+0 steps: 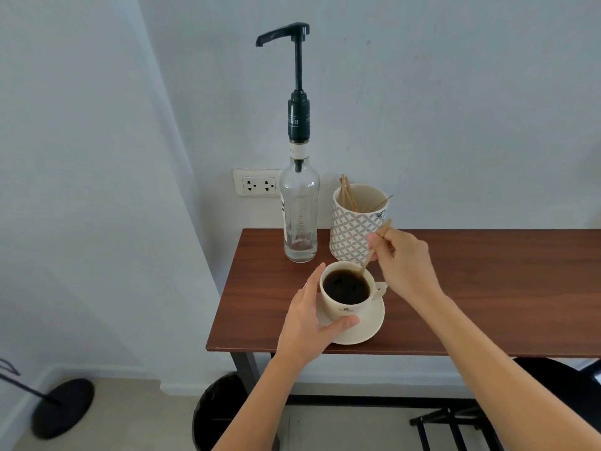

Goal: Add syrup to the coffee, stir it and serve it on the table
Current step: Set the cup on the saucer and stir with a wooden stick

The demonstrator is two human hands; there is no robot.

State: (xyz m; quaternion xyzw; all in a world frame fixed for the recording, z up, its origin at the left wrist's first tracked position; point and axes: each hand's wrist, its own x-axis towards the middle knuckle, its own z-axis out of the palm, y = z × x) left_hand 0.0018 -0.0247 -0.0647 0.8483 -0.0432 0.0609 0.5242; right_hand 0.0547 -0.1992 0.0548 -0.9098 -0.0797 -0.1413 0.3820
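A cream cup of dark coffee point(345, 288) stands on a cream saucer point(367, 327) near the left front corner of the brown table point(471, 288). My left hand point(309, 323) wraps around the cup's left side and base. Pinched in my right hand point(403, 265) is a thin wooden stir stick point(369, 258), whose lower end dips into the coffee at the cup's far rim. Behind the cup stands a clear glass syrup bottle point(300, 209) with a tall black pump, almost empty of liquid.
A patterned mug point(353, 229) holding several wooden sticks stands right of the bottle, against the wall. A wall socket point(258, 185) sits behind the bottle. Under the table are a black bin point(218, 415) and a black rack point(455, 428). A lamp base point(61, 408) lies at floor left.
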